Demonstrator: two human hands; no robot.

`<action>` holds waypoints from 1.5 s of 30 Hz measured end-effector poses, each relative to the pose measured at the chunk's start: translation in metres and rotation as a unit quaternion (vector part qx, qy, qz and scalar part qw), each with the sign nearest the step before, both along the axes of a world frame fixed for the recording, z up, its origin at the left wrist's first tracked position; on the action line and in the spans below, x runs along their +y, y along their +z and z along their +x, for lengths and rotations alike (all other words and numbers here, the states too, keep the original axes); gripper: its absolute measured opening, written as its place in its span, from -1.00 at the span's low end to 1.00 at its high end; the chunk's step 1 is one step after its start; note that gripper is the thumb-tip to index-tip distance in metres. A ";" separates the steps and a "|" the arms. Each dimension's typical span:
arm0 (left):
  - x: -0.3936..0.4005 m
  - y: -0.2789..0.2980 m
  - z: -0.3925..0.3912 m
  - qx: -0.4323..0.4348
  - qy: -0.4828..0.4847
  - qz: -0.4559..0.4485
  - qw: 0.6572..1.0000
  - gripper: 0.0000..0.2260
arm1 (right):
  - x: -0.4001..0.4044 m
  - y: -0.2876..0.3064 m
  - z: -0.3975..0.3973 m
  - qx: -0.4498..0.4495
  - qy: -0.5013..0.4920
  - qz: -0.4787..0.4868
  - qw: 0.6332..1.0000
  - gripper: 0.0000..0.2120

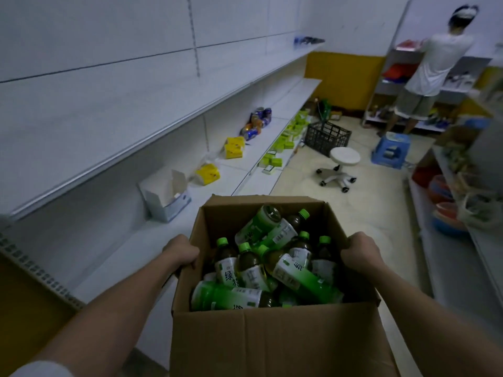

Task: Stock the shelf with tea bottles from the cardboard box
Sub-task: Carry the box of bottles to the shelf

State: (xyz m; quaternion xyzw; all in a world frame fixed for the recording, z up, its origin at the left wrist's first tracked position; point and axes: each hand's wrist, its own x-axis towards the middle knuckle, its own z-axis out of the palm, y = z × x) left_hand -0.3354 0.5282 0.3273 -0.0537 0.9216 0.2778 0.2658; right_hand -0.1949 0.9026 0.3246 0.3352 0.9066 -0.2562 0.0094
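Both forearms reach down to the box (272, 336), left hand (181, 250) and right hand (359, 251) each curled tight over a side wall, likely to carry it level beside the shelf (152, 240) at left. Inside, tea bottles (272, 257) lie jumbled, some upright, green caps showing; none looks shelved yet. One label reads 绿茶, the rest of the print too small to tell. Farther along the shelf sit yellow packs (234, 148) and cans (257, 123)

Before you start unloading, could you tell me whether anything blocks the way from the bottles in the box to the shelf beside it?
Nothing visible does: the shelf left of the cardboard box is bare, and the tea bottles lie uncovered.
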 end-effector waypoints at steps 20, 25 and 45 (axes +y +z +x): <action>0.378 0.000 -0.354 0.049 -0.136 -0.004 0.990 -0.84 | 0.311 -0.001 -0.243 0.021 -0.158 -0.042 0.986 -0.93; 0.455 0.002 -0.432 0.048 -0.130 -0.013 0.990 -0.83 | 0.391 0.000 -0.327 0.019 -0.139 -0.053 0.989 -0.92; 0.811 -0.012 -0.749 0.030 -0.074 -0.009 0.997 -0.88 | 0.776 -0.024 -0.689 0.005 -0.072 -0.069 0.995 -0.90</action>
